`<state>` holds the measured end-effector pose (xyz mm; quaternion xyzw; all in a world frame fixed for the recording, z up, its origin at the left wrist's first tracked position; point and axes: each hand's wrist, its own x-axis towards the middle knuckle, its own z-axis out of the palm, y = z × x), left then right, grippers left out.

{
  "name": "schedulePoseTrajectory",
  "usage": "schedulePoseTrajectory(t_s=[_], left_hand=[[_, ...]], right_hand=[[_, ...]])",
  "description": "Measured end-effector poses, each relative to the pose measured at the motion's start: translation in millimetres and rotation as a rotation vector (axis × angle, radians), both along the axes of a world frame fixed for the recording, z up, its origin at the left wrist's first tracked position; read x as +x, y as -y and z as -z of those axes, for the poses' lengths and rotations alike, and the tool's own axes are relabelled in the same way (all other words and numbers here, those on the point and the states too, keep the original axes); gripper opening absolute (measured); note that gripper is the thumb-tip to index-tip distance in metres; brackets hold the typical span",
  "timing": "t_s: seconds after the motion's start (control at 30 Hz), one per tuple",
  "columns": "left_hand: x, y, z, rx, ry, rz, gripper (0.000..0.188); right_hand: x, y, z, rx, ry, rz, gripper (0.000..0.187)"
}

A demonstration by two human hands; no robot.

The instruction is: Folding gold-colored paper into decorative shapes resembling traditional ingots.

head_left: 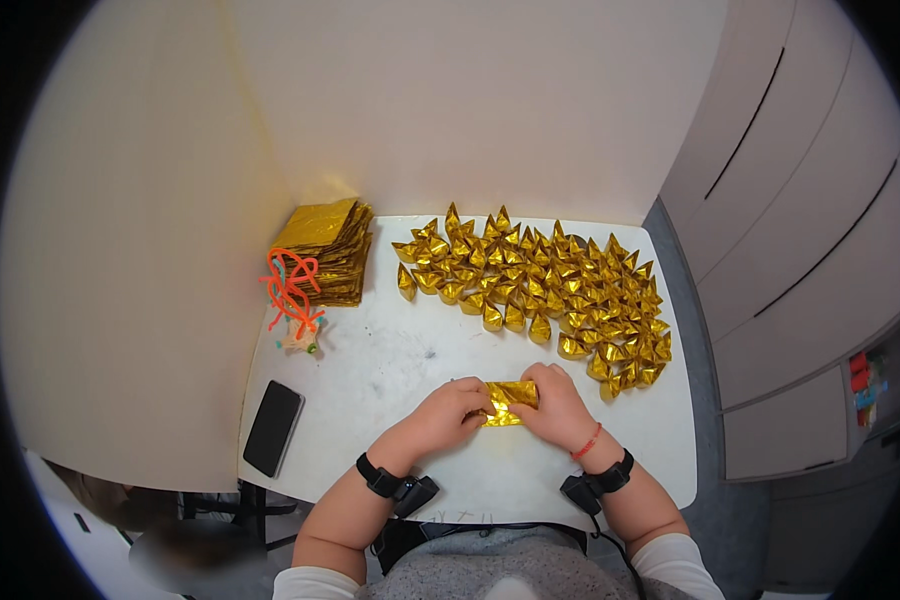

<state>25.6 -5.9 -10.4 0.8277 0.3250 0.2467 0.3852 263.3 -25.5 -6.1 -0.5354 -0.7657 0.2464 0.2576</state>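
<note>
A piece of gold foil paper [511, 393], folded into a small rectangle, lies at the near middle of the white table. My left hand [454, 412] grips its left end with the fingers bent over the edge. At the other end my right hand [554, 408] holds it, thumb pressed on the lower part. Beyond the hands, many folded gold paper ingots [530, 275] with pointed ends stand crowded from the far middle to the right side. A tall stack of gold foil sheets [320, 225] rests at the far left.
Orange twisted cords [290, 290] and a small pale star-shaped piece [302, 332] lie against the stack. A black phone [274, 428] is near the table's left edge. Pale walls border the left and back of the white table [370, 360]; grey cabinets [800, 200] stand to the right.
</note>
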Motion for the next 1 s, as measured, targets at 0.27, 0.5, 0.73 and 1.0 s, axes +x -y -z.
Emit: schedulePoseTrajectory(t_s=[0.27,0.5,0.73,1.0], left_hand=[[-3.9,-3.2,6.6,0.037,0.024,0.029,0.023],[-3.5,-4.1,8.3,0.054,0.004,0.046,0.024],[0.4,-1.2,11.8,0.157,-0.021,0.067,0.034],[-1.0,-0.9,14.4,0.131,-0.025,0.089,0.039]], right_hand=[[34.5,-5.7,0.0,-0.255,-0.296,-0.169,0.027],[32.5,-6.6,-7.5,-0.086,-0.113,-0.376,0.029],[24.8,0.1,-21.9,0.179,0.024,-0.306,0.021],[30.0,-5.5,-15.8,0.069,0.049,-0.463,0.013]])
